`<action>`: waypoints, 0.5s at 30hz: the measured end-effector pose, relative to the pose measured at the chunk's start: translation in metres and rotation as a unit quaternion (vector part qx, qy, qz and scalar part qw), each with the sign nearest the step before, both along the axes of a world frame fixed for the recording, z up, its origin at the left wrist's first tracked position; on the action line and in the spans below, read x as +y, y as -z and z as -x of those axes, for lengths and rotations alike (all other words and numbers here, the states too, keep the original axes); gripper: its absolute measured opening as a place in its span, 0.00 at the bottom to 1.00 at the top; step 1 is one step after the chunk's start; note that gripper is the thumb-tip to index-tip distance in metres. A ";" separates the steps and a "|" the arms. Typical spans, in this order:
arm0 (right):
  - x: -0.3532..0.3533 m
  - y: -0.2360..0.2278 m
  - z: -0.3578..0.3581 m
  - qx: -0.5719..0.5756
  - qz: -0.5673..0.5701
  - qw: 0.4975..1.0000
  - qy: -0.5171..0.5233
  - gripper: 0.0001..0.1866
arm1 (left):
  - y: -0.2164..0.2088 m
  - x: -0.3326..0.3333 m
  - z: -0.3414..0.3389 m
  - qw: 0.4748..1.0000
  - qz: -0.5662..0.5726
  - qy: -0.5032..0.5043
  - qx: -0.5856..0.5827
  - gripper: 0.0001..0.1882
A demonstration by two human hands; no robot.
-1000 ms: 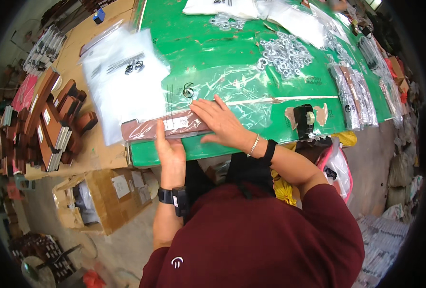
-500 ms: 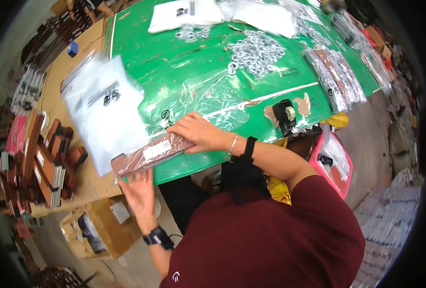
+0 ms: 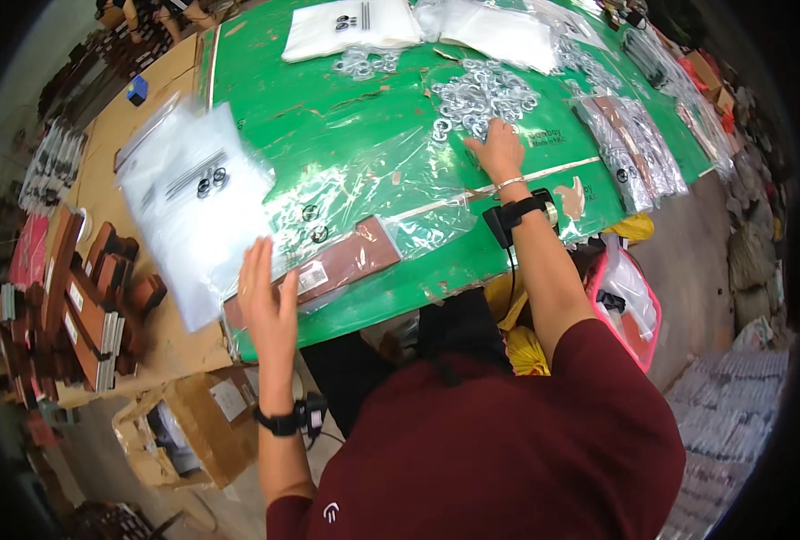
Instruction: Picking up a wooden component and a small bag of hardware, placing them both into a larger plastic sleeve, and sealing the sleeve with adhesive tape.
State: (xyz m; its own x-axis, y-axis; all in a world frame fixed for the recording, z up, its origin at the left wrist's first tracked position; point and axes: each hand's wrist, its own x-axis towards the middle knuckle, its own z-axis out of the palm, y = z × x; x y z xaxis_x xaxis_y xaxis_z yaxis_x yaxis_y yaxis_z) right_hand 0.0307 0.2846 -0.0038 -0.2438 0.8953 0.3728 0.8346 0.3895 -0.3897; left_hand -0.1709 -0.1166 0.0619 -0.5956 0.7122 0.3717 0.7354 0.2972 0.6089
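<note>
A brown wooden piece (image 3: 357, 258) with a white label lies inside a clear plastic bag (image 3: 431, 225) along the front edge of the green tabletop. My left hand (image 3: 269, 310) rests over the left part of the bagged piece, fingers stretched and thumb apart, gripping nothing. Farther right, my right hand (image 3: 499, 153) reaches to the front edge of a heap of small bagged rings (image 3: 485, 97). Its thumb stands away from the fingers, and nothing shows in it. A stack of clear printed bags (image 3: 203, 189) lies left of the piece.
A black tape dispenser (image 3: 544, 211) stands partly behind my right wrist. Filled bags (image 3: 629, 148) lie at the right, white bag stacks (image 3: 350, 31) at the back. Brown wooden pieces (image 3: 85, 310) crowd the left table, above a cardboard box (image 3: 193, 427). A pink-rimmed container (image 3: 647, 310) stands right.
My right hand has let go of the bagged brown piece and moved right and away to the ring heap. My left hand has risen from the table edge onto the bag.
</note>
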 end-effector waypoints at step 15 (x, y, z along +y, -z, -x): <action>-0.077 -0.034 -0.021 0.501 0.313 0.797 -0.127 0.15 | 0.017 0.218 -0.053 0.918 0.099 0.290 0.253 0.24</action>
State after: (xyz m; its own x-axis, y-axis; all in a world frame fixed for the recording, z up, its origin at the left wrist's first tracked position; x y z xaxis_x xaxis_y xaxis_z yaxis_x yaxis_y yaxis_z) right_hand 0.0516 0.2080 0.0298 -0.3079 0.9514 -0.0069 -0.0916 -0.0369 -0.9951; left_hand -0.1175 0.1017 0.0450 0.1180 0.9381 0.3257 0.9788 -0.1652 0.1212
